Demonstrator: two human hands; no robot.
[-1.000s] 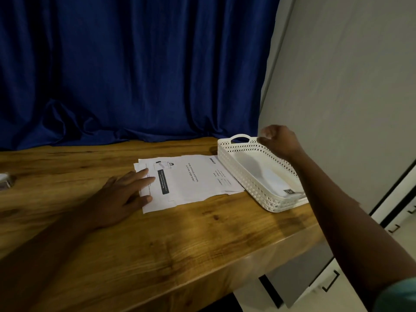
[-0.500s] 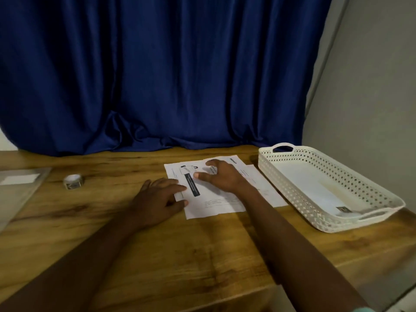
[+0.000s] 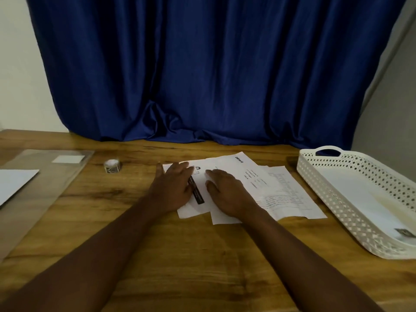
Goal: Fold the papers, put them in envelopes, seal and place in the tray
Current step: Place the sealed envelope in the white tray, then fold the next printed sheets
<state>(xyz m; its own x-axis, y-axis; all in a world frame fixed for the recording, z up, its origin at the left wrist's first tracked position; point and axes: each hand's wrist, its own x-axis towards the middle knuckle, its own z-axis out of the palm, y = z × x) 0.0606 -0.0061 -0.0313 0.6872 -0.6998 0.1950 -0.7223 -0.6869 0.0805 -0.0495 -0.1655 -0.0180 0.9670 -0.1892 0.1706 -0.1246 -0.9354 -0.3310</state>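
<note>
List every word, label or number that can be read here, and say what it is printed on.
"blinkit": at the far edge of the top printed sheet.
Smaller lines and the black bar on that sheet: too blurred to read.
Table on the lower sheet: too small to read.
Sticker roll and the dark label in the tray: unreadable.

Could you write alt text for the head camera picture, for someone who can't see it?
Two bare hands, left and right, lie flat on printed papers spread on a wooden table. A white perforated tray holding an envelope stands to the right; a small tape roll and a clear sleeve are to the left, a blue curtain behind.
</note>
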